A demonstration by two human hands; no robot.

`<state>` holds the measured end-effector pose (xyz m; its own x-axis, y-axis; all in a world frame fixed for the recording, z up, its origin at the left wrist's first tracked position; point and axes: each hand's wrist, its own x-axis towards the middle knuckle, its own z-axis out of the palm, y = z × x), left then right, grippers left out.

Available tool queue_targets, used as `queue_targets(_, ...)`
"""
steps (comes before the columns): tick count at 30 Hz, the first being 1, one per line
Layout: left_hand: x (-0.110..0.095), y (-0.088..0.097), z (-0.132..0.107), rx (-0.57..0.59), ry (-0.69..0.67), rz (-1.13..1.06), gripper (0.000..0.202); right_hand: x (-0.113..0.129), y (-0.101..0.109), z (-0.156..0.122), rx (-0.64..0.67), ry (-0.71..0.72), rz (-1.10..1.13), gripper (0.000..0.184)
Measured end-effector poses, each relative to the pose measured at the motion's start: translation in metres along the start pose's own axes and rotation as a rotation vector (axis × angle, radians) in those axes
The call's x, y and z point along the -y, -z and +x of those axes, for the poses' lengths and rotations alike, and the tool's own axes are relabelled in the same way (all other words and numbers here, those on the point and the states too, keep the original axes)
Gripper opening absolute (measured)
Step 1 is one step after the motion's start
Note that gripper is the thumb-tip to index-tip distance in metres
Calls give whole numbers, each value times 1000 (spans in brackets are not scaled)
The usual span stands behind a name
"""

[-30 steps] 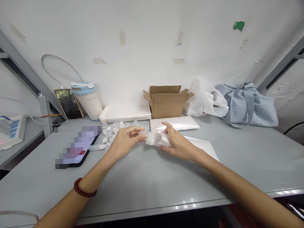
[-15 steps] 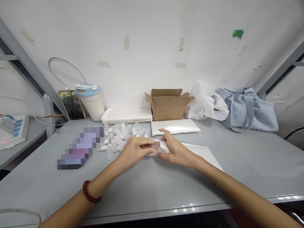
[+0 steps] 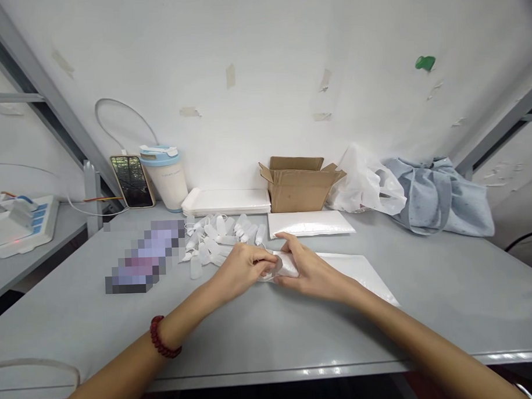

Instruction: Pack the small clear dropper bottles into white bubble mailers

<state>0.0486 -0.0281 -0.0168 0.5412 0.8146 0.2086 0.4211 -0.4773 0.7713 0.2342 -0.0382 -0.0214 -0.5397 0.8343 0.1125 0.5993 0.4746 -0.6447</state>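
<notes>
My right hand [image 3: 309, 268] is closed around a whitish, see-through plastic bundle [image 3: 288, 265], thumb on the far side and fingers on the near side. At the bundle's left end, the fingers of my left hand [image 3: 244, 267] pinch together at its opening; what lies between the fingertips is hidden. A red bead bracelet circles the left wrist. Just beyond the left hand lies a loose pile of small frosted plastic bottles [image 3: 210, 245] with white caps. A white padded mailer [image 3: 360, 272] lies flat, partly under the right forearm.
Behind the hands are another white mailer [image 3: 310, 223], a stack of white mailers [image 3: 226, 201] and an open cardboard box [image 3: 298, 189]. To the left stand a cup [image 3: 166, 180] and a phone [image 3: 133, 181]; a plastic bag [image 3: 365, 178] and a blue cloth bag [image 3: 440, 196] sit right.
The left fingers have moved further into the bundle's opening. My right hand still holds the bundle. The whole view has shifted slightly.
</notes>
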Motion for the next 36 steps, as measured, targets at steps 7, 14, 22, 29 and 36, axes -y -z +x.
queue_targets(7,2,-16,-3,-119,-105,188,18,-2,-3,-1,5,53,-30,75)
queue_targets(14,3,-17,-2,-192,17,234,28,6,-4,-3,14,119,17,72)
queue_targets(22,7,-18,1,25,226,-42,15,11,-6,-10,-7,234,-101,81)
queue_targets(29,3,3,6,-197,406,-310,6,11,-17,-11,-135,307,-571,70)
queue_targets(36,-2,14,4,31,590,-609,19,3,-18,-6,-286,358,-789,51)
